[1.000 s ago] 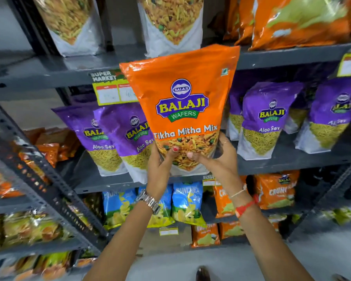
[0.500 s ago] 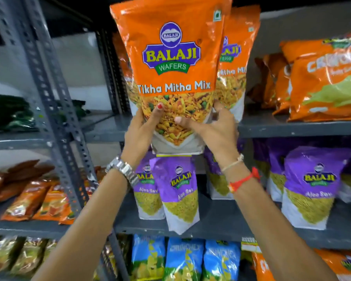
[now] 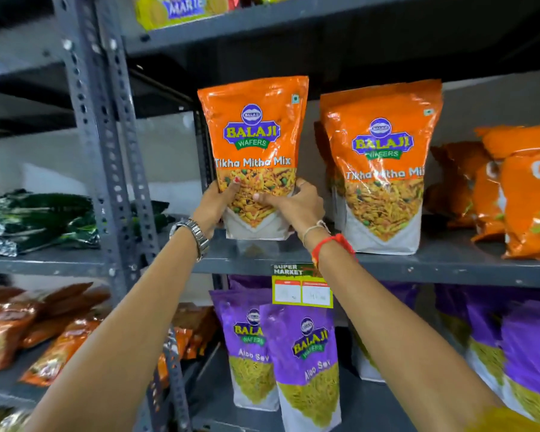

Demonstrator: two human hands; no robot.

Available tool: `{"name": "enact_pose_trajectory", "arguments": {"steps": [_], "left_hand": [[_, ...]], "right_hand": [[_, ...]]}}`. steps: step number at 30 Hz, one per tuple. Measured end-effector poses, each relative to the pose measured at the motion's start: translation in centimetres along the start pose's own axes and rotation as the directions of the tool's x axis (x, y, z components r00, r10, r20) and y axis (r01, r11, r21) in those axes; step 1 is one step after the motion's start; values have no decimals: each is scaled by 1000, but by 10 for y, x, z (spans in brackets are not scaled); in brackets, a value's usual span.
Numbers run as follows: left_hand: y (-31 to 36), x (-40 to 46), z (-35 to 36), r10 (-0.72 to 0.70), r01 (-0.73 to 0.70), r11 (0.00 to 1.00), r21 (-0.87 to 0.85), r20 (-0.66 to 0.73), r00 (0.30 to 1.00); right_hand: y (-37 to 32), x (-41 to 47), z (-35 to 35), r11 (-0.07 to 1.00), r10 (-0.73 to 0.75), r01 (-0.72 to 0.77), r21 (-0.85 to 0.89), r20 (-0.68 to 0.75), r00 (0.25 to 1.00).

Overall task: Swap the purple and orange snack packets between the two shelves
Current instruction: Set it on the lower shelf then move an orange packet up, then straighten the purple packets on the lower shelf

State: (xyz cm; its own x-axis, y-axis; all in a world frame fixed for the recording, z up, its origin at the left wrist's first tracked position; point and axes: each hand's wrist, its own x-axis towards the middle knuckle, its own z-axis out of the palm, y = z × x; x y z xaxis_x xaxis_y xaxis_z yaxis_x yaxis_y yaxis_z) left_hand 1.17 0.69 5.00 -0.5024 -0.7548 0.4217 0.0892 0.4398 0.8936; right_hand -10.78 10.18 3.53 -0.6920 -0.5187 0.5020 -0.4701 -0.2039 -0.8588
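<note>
Left hand [image 3: 214, 202]: my fingers wrap the lower left edge of the glossy orange Tikha Mitha Mix snack packet [image 3: 254, 151], thumb on its front.
Right hand [image 3: 296, 204]: curled around the packet's lower right corner, thumb across the front.
Arms: both stretched up and forward.
Packet: upright, its base at the grey metal upper shelf [image 3: 434, 263], beside another orange packet [image 3: 384, 169].
Below: purple Aloo Sev packets [image 3: 306, 357] on the lower shelf.

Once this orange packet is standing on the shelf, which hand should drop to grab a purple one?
Probably the right hand: its forearm passes directly over the front purple packet. The left hand sits nearer the upright.
</note>
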Motion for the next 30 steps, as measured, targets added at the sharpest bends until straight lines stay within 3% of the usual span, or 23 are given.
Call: {"name": "enact_pose_trajectory", "arguments": {"steps": [7,12,18,21,23,26,28,30], "left_hand": [[-33,10,-4,-48,48,999,-18,-7,999],[-44,16,-5,8,-9,999,-43,-22,1000],[-47,13,-5,-23,24,1000,19,-38,999],[-48,-6,-2,107,-105,994,15,-149,983],[-51,-27,3,230,-265,961,-79,-309,923],[-78,-58,10,278,-408,896,-172,-500,820],[-107,-79,22,262,-414,890,-192,-529,808],[-140,-104,41,187,-344,912,-223,-519,834]], "right_hand": [[28,4,22,999,40,-39,-10,55,998],[30,5,27,999,32,-30,-26,65,997],[25,-5,22,991,33,-21,-136,84,996],[27,-29,5,989,-36,22,-149,-89,995],[37,-51,-9,994,-106,101,-32,-270,957],[73,-89,-27,965,-127,223,139,-497,858],[108,-109,-33,963,-85,210,169,-549,831],[152,-122,-36,981,2,100,163,-532,847]]}}
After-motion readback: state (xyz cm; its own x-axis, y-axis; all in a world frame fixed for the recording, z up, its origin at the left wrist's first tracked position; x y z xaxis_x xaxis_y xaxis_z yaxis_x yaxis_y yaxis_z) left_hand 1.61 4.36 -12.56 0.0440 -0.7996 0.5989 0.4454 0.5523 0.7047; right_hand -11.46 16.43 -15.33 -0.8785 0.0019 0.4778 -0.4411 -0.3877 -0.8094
